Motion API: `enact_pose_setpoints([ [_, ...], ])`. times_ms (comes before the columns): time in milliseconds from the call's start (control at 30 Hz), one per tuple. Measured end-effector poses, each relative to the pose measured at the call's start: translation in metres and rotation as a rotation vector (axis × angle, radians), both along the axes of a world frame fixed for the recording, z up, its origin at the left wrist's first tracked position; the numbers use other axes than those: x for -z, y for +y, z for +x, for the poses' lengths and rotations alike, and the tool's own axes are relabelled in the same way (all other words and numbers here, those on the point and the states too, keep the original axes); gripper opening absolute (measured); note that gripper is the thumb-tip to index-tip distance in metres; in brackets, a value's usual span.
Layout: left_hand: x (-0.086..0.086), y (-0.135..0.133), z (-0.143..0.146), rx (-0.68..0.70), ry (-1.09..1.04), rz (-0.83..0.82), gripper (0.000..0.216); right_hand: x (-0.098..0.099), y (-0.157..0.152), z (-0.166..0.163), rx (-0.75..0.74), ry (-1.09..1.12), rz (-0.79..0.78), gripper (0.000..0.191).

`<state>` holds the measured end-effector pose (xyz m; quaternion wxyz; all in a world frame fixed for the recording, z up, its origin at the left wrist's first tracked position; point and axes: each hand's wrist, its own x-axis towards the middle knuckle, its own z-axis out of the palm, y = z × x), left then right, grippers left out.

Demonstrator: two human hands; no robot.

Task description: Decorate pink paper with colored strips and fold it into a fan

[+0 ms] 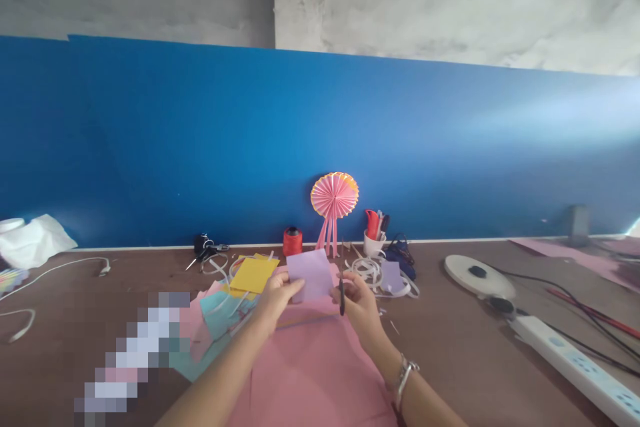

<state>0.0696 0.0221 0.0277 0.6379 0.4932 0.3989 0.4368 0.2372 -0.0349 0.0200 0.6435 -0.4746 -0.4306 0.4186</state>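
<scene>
Flat blue panel (200, 140) before a grey concrete wall (450, 0); near the panel's foot, a black-and-silver key bunch (201, 241); at right, a long white plastic power strip (575, 363).

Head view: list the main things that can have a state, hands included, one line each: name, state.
Left hand: closed on purple sheet
Right hand: holding scissors
Purple sheet: held up, spread out
Scissors: blades upward; open or shut unclear
Pink rosette: fanned open, upright
Red spool: upright
White cup: upright, not empty
White strips: loosely coiled
Yellow paper: lying flat
Power strip: on or off unclear
</scene>
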Motion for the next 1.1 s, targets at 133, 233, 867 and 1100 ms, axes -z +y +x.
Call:
enact_pose_setpoints([
  [133,-0.004,0.011,-0.009,-0.206,0.001,0.051,0.039,-0.008,-0.006,0.0,-0.109,-0.091,-0.115,0.04],
  [233,-0.008,0.013,-0.014,-0.246,0.008,0.058,0.04,-0.011,-0.009,0.0,-0.218,-0.129,-0.136,0.04],
  [867,-0.016,0.003,-0.008,-0.21,0.01,0.061,0.038,-0.011,-0.012,-0.006,-0.279,-0.188,-0.2,0.044],
  [1100,-0.015,0.003,-0.008,-0.206,-0.003,0.064,0.037,-0.011,-0.012,-0.006,-0.276,-0.193,-0.197,0.045],
])
